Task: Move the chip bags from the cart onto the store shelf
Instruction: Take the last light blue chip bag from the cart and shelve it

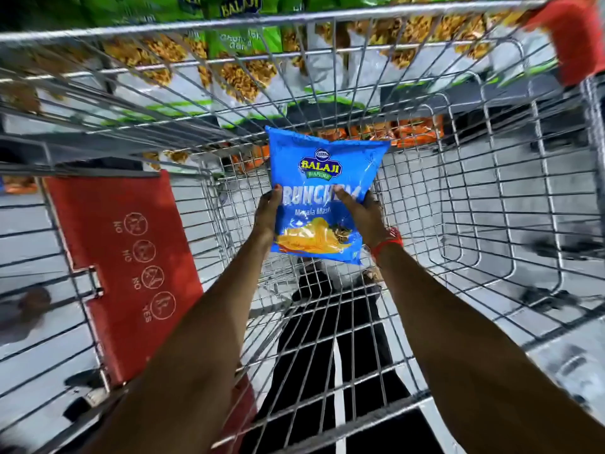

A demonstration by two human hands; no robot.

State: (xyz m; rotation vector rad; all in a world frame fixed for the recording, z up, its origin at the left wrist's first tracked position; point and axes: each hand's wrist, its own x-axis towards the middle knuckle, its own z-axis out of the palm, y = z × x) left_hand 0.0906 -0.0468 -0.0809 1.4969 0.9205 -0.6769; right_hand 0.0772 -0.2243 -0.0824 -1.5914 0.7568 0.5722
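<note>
A blue chip bag (322,178) with yellow chips printed on it is held upright over the wire cart's basket (458,198). My left hand (266,214) grips its left edge and my right hand (361,214) grips its right edge, thumbs on the front. A red thread circles my right wrist. No other bags show inside the basket; the floor and dark trousers are visible through its wire bottom. Beyond the cart's far rim, the store shelf (183,106) holds green and white snack bags (242,50).
A red plastic child-seat flap (131,267) with round warning icons hangs on the cart's left side. A red corner guard (576,37) sits at the cart's upper right. Orange packets (402,131) lie on a lower shelf behind the wire.
</note>
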